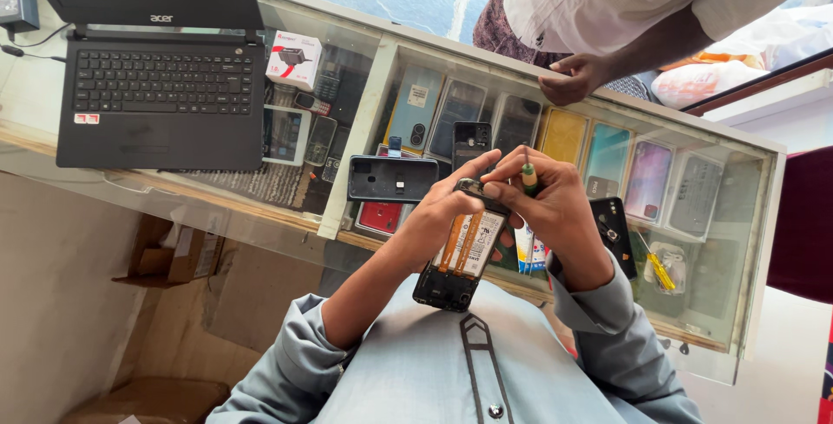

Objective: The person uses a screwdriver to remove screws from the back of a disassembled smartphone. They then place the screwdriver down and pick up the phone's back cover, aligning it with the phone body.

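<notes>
My left hand (pixel 438 216) grips an opened phone (pixel 460 263) by its upper edge, back cover off, so the battery and orange ribbon cables show. My right hand (pixel 560 207) holds a small green-handled screwdriver (pixel 528 177) upright, with its lower end hidden between my fingers at the top of the phone. Both hands hover close to my chest, above the glass counter (pixel 364 103). A dark phone back cover (pixel 392 178) lies on the glass just left of my hands.
A black laptop (pixel 156 85) sits open at the left, a white box (pixel 293 59) beside it. Phone cases fill the display under the glass. Another black cover (pixel 612 229) lies right of my hands. Another person's hand (pixel 573 77) rests on the far edge.
</notes>
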A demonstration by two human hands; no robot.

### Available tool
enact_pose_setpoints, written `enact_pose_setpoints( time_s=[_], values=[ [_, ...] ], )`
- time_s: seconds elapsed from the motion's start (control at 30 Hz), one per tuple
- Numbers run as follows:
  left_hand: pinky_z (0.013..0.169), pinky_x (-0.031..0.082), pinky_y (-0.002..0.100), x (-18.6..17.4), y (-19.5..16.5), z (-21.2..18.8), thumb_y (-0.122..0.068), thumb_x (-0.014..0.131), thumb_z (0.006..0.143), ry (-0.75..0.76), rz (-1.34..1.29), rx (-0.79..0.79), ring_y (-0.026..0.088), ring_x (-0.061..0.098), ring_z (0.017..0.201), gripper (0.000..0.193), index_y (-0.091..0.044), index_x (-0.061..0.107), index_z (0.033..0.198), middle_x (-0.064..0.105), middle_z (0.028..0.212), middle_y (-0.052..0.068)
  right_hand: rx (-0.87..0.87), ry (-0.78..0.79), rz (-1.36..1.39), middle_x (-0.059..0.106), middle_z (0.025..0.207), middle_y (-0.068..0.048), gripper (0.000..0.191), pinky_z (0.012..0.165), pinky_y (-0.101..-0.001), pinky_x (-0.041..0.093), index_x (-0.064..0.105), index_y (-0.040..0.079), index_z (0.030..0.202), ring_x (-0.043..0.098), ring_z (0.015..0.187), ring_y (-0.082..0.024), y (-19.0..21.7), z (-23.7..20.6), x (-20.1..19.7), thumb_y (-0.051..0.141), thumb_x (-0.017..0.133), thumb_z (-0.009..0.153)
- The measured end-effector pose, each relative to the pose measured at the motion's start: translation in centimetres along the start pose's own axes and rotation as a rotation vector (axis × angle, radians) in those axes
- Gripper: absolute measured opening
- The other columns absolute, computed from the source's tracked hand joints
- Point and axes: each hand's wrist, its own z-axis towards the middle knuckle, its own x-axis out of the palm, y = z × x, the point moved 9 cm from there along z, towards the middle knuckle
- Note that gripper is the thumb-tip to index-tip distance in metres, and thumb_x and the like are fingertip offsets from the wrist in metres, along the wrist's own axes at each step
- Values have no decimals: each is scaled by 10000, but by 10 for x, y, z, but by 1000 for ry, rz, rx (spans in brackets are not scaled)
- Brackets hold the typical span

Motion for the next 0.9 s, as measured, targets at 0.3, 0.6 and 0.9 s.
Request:
enact_pose_setpoints(
  time_s=[0.3, 0.6, 0.9],
  values=[
    [754, 616, 302, -17, -1, 0, -207, 581, 1073, -80, 112, 100, 167, 715, 884, 526, 40, 471, 1525, 735, 1046, 134, -62, -323, 97, 670, 914, -12, 311, 662, -183, 440, 713, 13, 1275, 584, 774, -43, 7, -24, -20, 162, 570, 1042],
    [725, 594, 253, -27, -28, -9, -229, 573, 1060, -335, 609, 248, 97, 704, 826, 416, -10, 614, 1411, 777, 999, 76, -411, -396, -423, 700, 954, -74, 227, 702, -229, 516, 740, 19, 1107, 653, 820, -96, 47, -70, 2, 53, 803, 891],
    [813, 613, 260, -24, -47, -18, -220, 583, 1064, -428, 796, 411, 111, 748, 881, 406, -18, 598, 1415, 788, 1039, 95, -328, -388, -353, 701, 940, -73, 204, 538, -206, 504, 743, 0, 1116, 626, 664, -61, 47, -64, 6, 61, 773, 924]
  ],
)
